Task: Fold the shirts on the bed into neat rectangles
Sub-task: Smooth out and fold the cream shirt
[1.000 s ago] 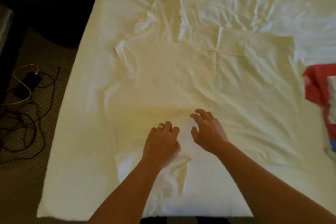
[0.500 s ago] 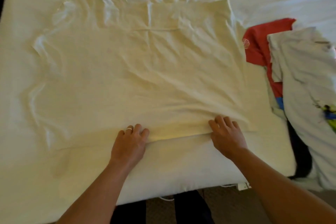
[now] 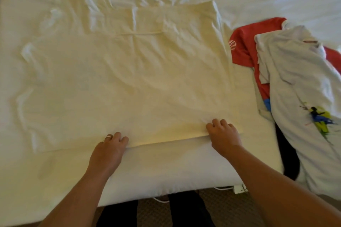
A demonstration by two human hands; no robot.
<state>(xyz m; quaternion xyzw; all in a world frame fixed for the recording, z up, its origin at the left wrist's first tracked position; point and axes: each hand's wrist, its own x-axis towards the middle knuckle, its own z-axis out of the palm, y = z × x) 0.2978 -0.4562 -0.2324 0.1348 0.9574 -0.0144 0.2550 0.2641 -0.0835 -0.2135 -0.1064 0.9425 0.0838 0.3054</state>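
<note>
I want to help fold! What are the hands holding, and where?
Both the left hand and right hand grip the cream shirt along its near bottom edge.

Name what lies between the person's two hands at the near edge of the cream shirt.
In the head view, only the cream shirt itself: its straight near hem runs from the left hand to the right hand, over the white bed.

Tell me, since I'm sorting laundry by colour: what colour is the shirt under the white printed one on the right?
Red, with a small white striped logo; head view.
</note>
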